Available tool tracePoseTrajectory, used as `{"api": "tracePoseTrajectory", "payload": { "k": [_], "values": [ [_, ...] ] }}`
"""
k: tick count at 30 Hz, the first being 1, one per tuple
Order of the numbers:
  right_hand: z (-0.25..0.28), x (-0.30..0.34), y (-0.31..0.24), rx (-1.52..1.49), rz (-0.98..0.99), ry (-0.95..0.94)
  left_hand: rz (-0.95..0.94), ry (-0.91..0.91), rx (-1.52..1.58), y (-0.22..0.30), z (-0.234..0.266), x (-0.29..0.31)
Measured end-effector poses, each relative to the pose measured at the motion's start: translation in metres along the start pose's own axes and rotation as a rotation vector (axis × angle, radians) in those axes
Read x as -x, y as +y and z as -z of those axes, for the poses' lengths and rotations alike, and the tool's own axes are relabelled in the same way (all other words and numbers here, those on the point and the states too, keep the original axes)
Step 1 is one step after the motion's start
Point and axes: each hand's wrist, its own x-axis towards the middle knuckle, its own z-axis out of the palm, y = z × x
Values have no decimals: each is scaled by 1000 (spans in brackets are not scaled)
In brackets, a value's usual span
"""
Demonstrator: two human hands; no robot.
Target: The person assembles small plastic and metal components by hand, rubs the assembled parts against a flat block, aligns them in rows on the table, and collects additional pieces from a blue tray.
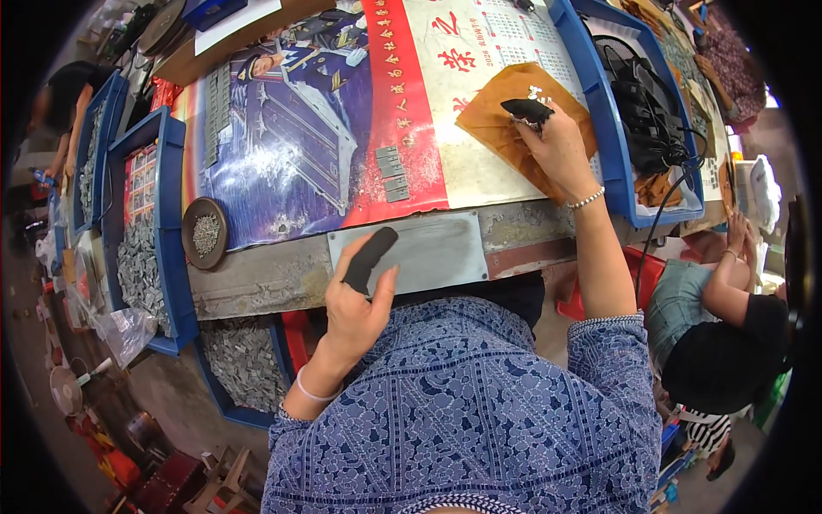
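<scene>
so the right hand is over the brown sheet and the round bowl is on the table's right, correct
Not quite: the head view shows the round bowl on the left of the table; the right hand is over the brown sheet.

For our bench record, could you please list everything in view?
Poster: one, multicoloured, on table
Sheet: one, ochre, poster's right
Blocks: many, grey, on poster
Plate: one, grey, table's front edge
Bowl: one, brown, table's front left
Trays: at least four, blue, both sides
Pieces: many, grey, bowl and left trays
Cabled items: uncountable, black, right tray
People: several, mixed clothing, both sides
Shirt: one, patterned blue, bottom centre
Left hand: one, black-covered finger, above plate
Right hand: one, black-covered fingertip, over sheet
</scene>
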Motion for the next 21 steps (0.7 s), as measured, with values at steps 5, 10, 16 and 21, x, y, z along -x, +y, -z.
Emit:
{"api": "tracePoseTrajectory", "payload": {
  "k": [5, 10, 16, 21],
  "values": [
    [-7, -6, -1, 279, 88, -65, 60, -35, 62, 5, -5, 7],
    [-10, -9, -4, 533, 222, -98, 21, -59, 77, 9, -9, 5],
    [-11, -9, 2, 565, 287, -112, -6, -92, 109, 10, -17, 2],
    [-10, -7, 0, 305, 76, -54, 49, -130, 170, 14, -19, -3]
  ]
}}
